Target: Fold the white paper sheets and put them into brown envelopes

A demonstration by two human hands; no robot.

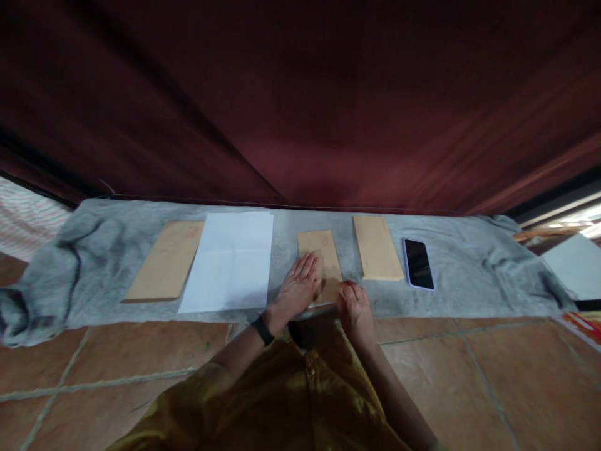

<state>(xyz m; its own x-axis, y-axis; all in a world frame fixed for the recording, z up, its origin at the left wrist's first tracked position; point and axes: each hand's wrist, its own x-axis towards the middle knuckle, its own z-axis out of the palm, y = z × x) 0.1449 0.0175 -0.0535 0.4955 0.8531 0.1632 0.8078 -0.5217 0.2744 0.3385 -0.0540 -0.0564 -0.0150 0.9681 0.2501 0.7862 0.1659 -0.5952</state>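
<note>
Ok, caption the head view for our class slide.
Left hand on a brown envelope, right hand at its edge, grey cloth beneath.

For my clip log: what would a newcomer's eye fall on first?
Likely the white paper, bright on the left half of the grey cloth. Then the left hand, resting on the middle envelope, with the right hand at its right edge. The dark phone lies right of both hands.

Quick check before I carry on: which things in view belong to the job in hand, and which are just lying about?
Likely in the job:
Middle envelope, under the left hand, right hand at its edge
Left brown envelopes
Right brown envelopes
White paper

Probably just lying about:
Phone, untouched, far right of the row
</note>
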